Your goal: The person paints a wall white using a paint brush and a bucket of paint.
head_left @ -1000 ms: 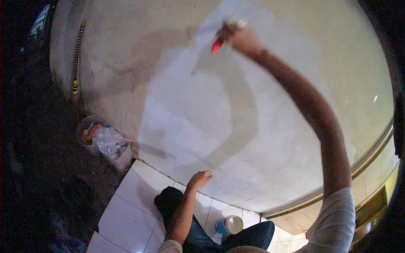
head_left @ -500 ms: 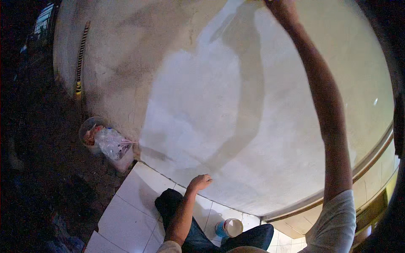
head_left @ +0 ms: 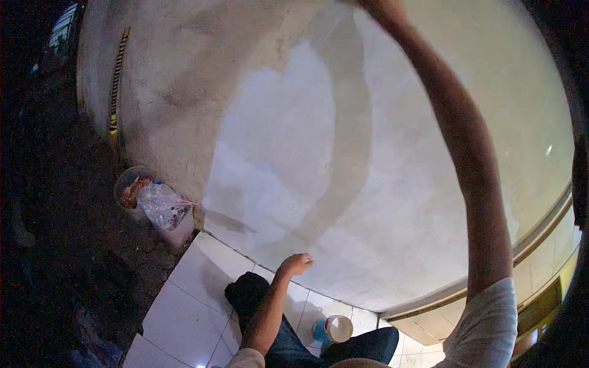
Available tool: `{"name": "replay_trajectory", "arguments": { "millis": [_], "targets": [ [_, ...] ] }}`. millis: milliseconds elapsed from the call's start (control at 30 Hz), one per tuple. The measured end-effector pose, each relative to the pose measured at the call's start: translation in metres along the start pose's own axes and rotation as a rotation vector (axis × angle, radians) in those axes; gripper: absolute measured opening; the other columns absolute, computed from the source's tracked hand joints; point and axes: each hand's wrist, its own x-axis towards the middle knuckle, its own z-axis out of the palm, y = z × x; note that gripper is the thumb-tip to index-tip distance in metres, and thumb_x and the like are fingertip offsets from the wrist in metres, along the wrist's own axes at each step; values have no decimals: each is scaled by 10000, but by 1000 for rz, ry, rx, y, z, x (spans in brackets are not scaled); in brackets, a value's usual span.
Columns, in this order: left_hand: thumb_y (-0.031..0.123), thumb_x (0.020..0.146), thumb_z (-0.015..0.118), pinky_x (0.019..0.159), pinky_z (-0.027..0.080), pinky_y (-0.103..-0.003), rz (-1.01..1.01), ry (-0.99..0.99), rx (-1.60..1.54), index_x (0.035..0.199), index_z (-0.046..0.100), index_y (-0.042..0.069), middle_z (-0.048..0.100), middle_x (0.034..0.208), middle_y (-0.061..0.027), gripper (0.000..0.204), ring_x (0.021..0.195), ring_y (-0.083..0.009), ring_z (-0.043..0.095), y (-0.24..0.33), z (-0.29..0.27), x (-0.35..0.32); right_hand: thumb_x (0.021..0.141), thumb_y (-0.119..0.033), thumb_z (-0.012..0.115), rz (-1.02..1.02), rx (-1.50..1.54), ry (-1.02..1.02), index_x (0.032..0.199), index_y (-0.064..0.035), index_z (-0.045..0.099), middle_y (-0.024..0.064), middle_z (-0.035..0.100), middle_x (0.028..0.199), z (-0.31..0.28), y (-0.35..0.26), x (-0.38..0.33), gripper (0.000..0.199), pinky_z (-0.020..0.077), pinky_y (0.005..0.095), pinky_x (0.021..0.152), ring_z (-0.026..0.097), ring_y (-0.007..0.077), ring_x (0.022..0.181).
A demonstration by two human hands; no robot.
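Wall (head_left: 294, 153): I'm facing it; it's pale and smooth in the middle, rougher and browner off to its left.
Right hand (head_left: 383, 7): I'm stretching it way up the wall and it's running out of the top edge, so I can't tell what the fingers are doing.
Left hand (head_left: 296, 264): I'm hanging it loosely curled near the foot of the wall, gripping nothing.
Small tub (head_left: 334, 328): sitting on the white tiles (head_left: 184, 294) below the wall, beside my knee.
Bucket (head_left: 132, 190): sitting with a plastic bag (head_left: 162, 205) at the wall's lower left.
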Motion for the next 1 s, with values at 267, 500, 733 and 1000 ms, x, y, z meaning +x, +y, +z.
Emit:
{"name": "replay_trajectory", "arguments": {
  "millis": [267,500,733,1000],
  "targets": [
    [420,924,613,937,512,-457,-31,-5,89,1179,658,70,698,1125,-195,436,1061,-370,661,41,-8,12,957,-217,544,-52,90,-844,1109,-19,639,214,667,1027,106,-134,-160,268,535,489,850,664,382,973],
    [392,933,607,935,514,-452,-82,100,46,1152,673,82,704,1115,-178,385,1057,-363,663,32,-12,-13,871,-266,654,325,417,-657,858,-4,660,182,695,871,97,-119,-86,263,517,457,776,668,322,848],
    [395,932,623,922,523,-427,-85,45,113,1193,652,43,708,1116,-186,439,1041,-335,681,41,-23,-27,962,-179,593,-127,-430,-41,1058,-30,628,199,629,853,3,-5,63,181,526,386,593,630,307,729],
    [435,936,601,954,503,-449,-128,130,8,1188,648,69,693,1152,-176,447,1093,-363,647,13,-13,-34,926,-212,579,-57,427,-829,909,-26,639,184,671,980,103,-276,-159,196,554,498,771,683,367,869]
  ]
}}
